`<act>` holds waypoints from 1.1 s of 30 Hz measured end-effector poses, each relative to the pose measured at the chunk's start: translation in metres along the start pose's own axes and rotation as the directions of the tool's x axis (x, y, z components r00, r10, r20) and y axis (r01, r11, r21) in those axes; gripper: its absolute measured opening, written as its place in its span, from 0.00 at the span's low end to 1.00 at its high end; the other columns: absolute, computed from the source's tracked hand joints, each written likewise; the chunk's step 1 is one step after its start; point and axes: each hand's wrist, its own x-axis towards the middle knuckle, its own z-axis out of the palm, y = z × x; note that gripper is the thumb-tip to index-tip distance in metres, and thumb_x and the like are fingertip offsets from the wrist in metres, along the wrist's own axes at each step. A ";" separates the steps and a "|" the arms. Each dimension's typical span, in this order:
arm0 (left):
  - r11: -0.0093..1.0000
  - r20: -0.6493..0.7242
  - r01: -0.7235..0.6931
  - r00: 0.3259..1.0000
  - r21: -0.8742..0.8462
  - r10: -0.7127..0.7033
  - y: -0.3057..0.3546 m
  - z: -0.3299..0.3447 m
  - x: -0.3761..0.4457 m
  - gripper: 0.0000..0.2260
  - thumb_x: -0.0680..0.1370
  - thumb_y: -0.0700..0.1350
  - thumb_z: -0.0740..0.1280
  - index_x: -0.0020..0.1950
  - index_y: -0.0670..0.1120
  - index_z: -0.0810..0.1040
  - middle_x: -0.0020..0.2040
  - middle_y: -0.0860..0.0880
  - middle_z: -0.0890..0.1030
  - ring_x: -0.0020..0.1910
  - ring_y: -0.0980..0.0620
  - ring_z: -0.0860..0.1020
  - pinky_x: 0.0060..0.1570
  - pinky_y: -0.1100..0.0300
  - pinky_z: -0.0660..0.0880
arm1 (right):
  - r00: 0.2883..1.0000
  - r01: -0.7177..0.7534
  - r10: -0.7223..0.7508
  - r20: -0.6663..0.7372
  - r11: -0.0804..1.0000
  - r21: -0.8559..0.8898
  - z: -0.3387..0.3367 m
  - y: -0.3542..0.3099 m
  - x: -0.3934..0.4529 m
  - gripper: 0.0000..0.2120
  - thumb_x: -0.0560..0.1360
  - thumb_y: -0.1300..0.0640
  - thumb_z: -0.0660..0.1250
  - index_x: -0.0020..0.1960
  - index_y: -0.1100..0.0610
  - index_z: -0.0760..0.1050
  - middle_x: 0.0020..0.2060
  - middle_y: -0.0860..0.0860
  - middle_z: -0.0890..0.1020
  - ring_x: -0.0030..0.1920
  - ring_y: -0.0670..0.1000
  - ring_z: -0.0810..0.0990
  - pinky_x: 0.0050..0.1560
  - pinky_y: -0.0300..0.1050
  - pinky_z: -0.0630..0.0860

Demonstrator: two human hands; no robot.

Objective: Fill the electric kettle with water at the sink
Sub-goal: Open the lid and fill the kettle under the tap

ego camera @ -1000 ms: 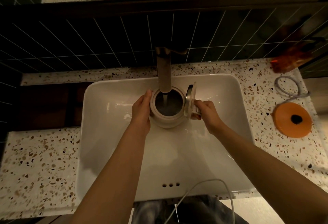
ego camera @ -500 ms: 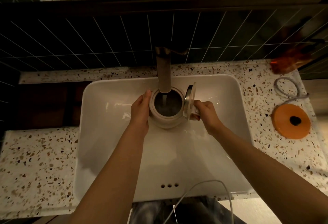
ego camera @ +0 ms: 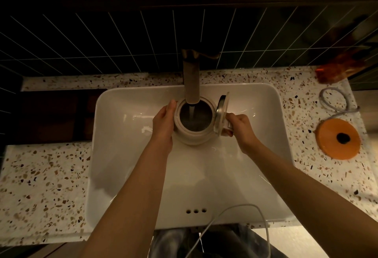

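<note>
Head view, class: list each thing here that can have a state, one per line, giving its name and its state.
kettle: upright in the sink, held under the tap, taking in water
lid: flipped open, standing on edge
tap: running
left hand: pressed against the kettle's side
right hand: closed round the kettle's handle
kettle base: on the counter, nothing on it
sink: water level cannot be told
</note>
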 end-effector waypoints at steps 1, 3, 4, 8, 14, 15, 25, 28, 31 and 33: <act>1.000 -0.002 0.002 1.000 -0.001 -0.002 0.000 0.000 0.000 0.09 0.79 0.57 0.65 0.48 0.54 0.82 0.52 0.49 0.85 0.59 0.49 0.80 0.64 0.50 0.73 | 1.000 -0.006 0.006 -0.003 1.000 -0.004 0.000 0.001 0.000 0.21 0.80 0.59 0.57 0.30 0.63 0.72 0.26 0.57 0.70 0.26 0.49 0.70 0.30 0.33 0.71; 1.000 -0.005 0.001 1.000 -0.007 -0.001 -0.001 0.000 0.001 0.09 0.79 0.56 0.65 0.49 0.54 0.82 0.53 0.48 0.85 0.59 0.48 0.80 0.63 0.51 0.73 | 1.000 -0.009 0.009 -0.010 1.000 -0.007 -0.001 0.001 0.000 0.21 0.80 0.59 0.57 0.29 0.61 0.71 0.26 0.57 0.69 0.27 0.50 0.69 0.31 0.37 0.69; 1.000 -0.002 -0.001 1.000 -0.009 0.001 -0.001 0.000 0.001 0.10 0.79 0.57 0.65 0.50 0.53 0.82 0.53 0.48 0.85 0.59 0.47 0.80 0.63 0.51 0.73 | 1.000 -0.009 0.009 -0.012 1.000 -0.011 -0.001 0.001 0.000 0.21 0.79 0.58 0.57 0.29 0.62 0.71 0.27 0.59 0.69 0.28 0.52 0.68 0.32 0.38 0.69; 1.000 -0.008 0.001 1.000 -0.014 -0.001 -0.002 0.000 0.001 0.11 0.78 0.57 0.66 0.52 0.52 0.83 0.54 0.48 0.86 0.59 0.48 0.80 0.63 0.51 0.73 | 1.000 -0.001 0.001 -0.017 1.000 -0.022 0.001 0.001 0.000 0.19 0.79 0.59 0.57 0.32 0.66 0.73 0.30 0.62 0.70 0.31 0.56 0.67 0.33 0.40 0.68; 1.000 -0.016 0.004 1.000 -0.026 -0.005 -0.004 -0.001 0.003 0.12 0.77 0.58 0.67 0.53 0.52 0.83 0.54 0.48 0.86 0.60 0.48 0.80 0.67 0.48 0.72 | 1.000 -0.003 0.003 -0.005 1.000 0.008 0.001 -0.002 -0.002 0.17 0.80 0.60 0.56 0.35 0.66 0.74 0.28 0.58 0.70 0.26 0.48 0.69 0.28 0.32 0.71; 1.000 -0.019 0.008 1.000 -0.027 -0.008 -0.004 -0.001 0.003 0.13 0.77 0.58 0.68 0.54 0.52 0.83 0.55 0.48 0.86 0.60 0.48 0.80 0.67 0.47 0.72 | 1.000 -0.002 0.002 -0.007 1.000 0.012 0.001 -0.002 -0.002 0.17 0.80 0.60 0.56 0.36 0.66 0.74 0.28 0.58 0.70 0.25 0.47 0.69 0.28 0.32 0.71; 1.000 -0.031 0.012 0.999 -0.021 -0.013 -0.006 -0.002 0.006 0.19 0.75 0.60 0.68 0.59 0.48 0.83 0.55 0.46 0.85 0.60 0.47 0.81 0.67 0.46 0.73 | 1.000 -0.015 0.015 -0.005 0.998 0.058 0.003 -0.005 -0.003 0.22 0.80 0.62 0.56 0.28 0.60 0.71 0.17 0.45 0.72 0.21 0.41 0.70 0.26 0.30 0.70; 1.000 -0.029 0.014 0.999 -0.012 -0.014 -0.007 -0.002 0.006 0.21 0.74 0.61 0.69 0.59 0.48 0.83 0.56 0.46 0.85 0.60 0.47 0.81 0.67 0.45 0.73 | 1.000 -0.019 0.019 -0.004 0.997 0.080 0.003 -0.006 -0.004 0.21 0.80 0.62 0.56 0.29 0.60 0.72 0.17 0.45 0.72 0.21 0.40 0.70 0.26 0.30 0.70; 1.000 -0.039 0.018 0.999 -0.017 -0.019 -0.007 -0.003 0.007 0.17 0.75 0.59 0.69 0.57 0.49 0.83 0.55 0.46 0.86 0.59 0.47 0.81 0.67 0.46 0.73 | 1.000 -0.016 0.017 -0.002 0.996 0.083 0.003 -0.005 -0.004 0.21 0.80 0.62 0.56 0.28 0.61 0.71 0.17 0.46 0.72 0.21 0.41 0.70 0.26 0.30 0.70; 1.000 -0.041 0.022 0.999 -0.016 -0.023 -0.007 -0.003 0.007 0.17 0.75 0.59 0.69 0.56 0.50 0.83 0.55 0.47 0.86 0.59 0.47 0.81 0.67 0.46 0.73 | 1.000 -0.015 0.015 0.002 0.997 0.076 0.003 -0.004 -0.004 0.22 0.80 0.62 0.56 0.27 0.60 0.71 0.17 0.46 0.72 0.21 0.41 0.70 0.26 0.30 0.70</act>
